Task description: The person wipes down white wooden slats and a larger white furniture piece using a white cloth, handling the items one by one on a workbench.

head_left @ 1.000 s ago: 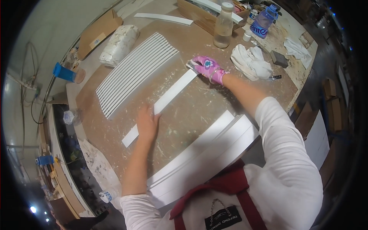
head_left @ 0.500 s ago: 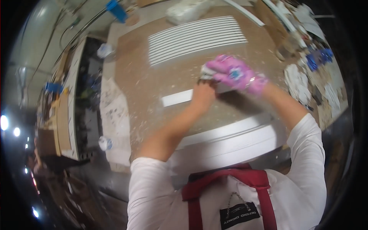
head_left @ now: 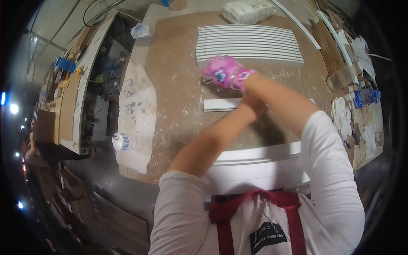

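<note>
My right hand point(head_left: 222, 71), in a pink flowered glove, is over the brown work board point(head_left: 178, 85), at the near left corner of a row of narrow white strips point(head_left: 250, 42). Its fingers are curled and slightly blurred; what they hold is hidden beneath the glove. Bare and ungloved, my left hand point(head_left: 254, 104) rests at a single white strip point(head_left: 220, 105) in the middle of the board. My right forearm crosses above it and covers its fingers. Wider white boards point(head_left: 259, 168) lie along the near edge, against my body.
A white wrapped bundle point(head_left: 248, 11) sits at the far edge. Plastic bottles point(head_left: 123, 141) stand on the left paper sheet point(head_left: 140, 106). White gloves point(head_left: 341, 117) and a blue-labelled bottle point(head_left: 364, 97) lie on the right. A shelf unit point(head_left: 80, 97) stands left.
My right hand has swept left, from beside my left hand to beyond the single strip's left end, so my forearms now cross. The view has shifted, and the white wad under the glove no longer shows.
</note>
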Demonstrator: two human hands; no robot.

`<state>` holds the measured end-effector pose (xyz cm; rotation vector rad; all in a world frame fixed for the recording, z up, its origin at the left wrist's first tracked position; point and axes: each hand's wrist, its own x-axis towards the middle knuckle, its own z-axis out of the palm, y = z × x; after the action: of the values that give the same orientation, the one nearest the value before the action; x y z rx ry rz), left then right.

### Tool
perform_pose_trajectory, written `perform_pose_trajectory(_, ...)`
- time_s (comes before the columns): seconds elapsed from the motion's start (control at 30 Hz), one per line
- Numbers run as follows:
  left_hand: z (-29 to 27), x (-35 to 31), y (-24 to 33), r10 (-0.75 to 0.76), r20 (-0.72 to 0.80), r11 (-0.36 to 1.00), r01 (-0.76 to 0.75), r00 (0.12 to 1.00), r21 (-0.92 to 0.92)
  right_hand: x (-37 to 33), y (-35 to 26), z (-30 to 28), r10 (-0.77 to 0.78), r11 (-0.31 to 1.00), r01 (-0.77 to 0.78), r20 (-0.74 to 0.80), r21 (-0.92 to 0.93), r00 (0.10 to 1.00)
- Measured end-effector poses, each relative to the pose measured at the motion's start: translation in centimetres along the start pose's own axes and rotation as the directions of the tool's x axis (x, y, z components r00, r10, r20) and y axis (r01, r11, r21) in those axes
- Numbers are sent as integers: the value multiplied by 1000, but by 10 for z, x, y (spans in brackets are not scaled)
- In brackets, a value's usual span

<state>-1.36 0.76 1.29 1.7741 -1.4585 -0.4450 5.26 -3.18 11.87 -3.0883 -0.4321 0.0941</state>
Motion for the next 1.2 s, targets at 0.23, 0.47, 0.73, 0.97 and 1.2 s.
perform_pose_trajectory(0.23,-25,33,10,-205,66,880,155,976,449,-41,39,-23,71,929,63,-343,363,937)
perform_pose_trajectory(0.47,9,15,-2,85,-160,988,-61,984,145,-13,-30,6,-160,958,136,75,253,984)
perform_pose_trajectory(0.73,21,14,-28,106,-362,962,-4,926,272,-10,11,-11,161,966,-156,-7,207,987)
perform_pose_trajectory(0.97,-6,12,-1,25,-105,967,3,994,256,-259,126,-2,607,692,-356,-239,629,758)
perform_pose_trajectory(1.2,-11,10,7,57,-114,929,-11,992,370,-388,156,101,894,309,-418,-111,854,435)
